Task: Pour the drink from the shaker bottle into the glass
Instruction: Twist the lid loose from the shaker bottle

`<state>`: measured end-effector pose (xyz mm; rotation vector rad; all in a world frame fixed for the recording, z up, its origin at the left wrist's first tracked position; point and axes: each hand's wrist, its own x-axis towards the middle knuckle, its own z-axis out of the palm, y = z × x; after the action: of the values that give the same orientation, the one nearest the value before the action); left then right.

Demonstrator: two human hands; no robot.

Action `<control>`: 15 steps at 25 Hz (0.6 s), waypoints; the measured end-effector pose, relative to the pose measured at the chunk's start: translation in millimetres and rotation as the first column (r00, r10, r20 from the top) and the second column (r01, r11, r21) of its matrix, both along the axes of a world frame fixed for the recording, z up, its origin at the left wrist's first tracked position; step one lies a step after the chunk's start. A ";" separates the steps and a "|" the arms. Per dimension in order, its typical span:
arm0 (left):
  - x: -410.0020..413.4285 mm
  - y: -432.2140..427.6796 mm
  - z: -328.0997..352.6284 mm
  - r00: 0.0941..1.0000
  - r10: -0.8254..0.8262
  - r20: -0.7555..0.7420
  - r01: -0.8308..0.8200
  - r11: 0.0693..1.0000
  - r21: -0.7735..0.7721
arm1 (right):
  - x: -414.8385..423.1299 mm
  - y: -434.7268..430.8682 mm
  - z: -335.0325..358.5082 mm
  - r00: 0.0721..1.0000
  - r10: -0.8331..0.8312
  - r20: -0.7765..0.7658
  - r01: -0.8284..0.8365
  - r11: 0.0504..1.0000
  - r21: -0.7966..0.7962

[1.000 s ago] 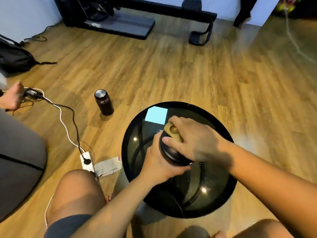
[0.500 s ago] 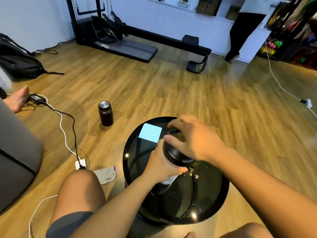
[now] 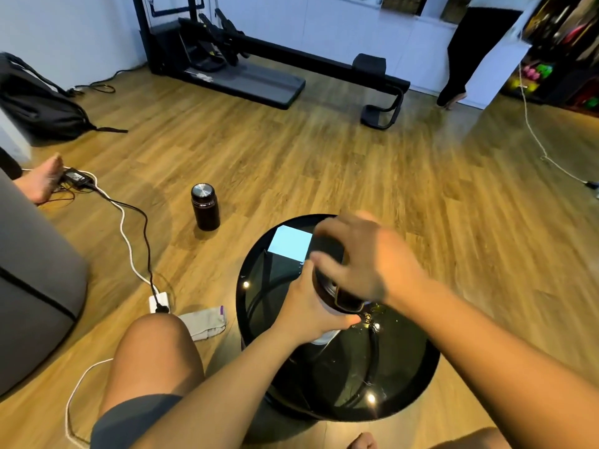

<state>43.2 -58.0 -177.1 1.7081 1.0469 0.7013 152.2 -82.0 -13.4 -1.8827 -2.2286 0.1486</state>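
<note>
Wooden flooring surrounds a round black glass desk (image 3: pixel 409 361), and the shaker bottle (image 3: pixel 325 337) is upright over its middle. The left grip (image 3: pixel 307 314) is wrapped around the bottle's body, while the right grip (image 3: pixel 372 264), blurred, curls over the dark lid (image 3: pixel 328 285), clasping it

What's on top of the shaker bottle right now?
Its black lid, gripped by the right hand; the left hand holds the shaker bottle below. Any spout is hidden under the right hand.

The shaker bottle (image 3: pixel 327 291) stands on the table (image 3: pixel 405 367); flask (image 3: pixel 205 207) on floor (image 3: pixel 324 163), leftward.
</note>
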 end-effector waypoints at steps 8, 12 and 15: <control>-0.3 -0.8 2.2 0.997 -0.044 -0.055 0.046 0.998 0.036 | -6.5 -1.3 -10.4 0.981 0.196 0.004 -0.189 0.951 -0.247; -1.4 1.2 1.3 1.000 -0.023 -0.015 0.024 0.998 0.052 | 3.0 6.5 -7.0 0.998 0.009 -0.065 -0.016 0.994 -0.108; -3.3 2.4 0.4 1.000 -0.015 -0.014 0.016 0.999 0.032 | 12.9 12.2 -13.6 0.917 -0.243 0.317 0.307 0.936 -0.171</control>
<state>39.8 -55.7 -176.7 1.7495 1.0357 0.7008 165.0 -69.8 -27.0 -2.4621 -2.1606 0.0739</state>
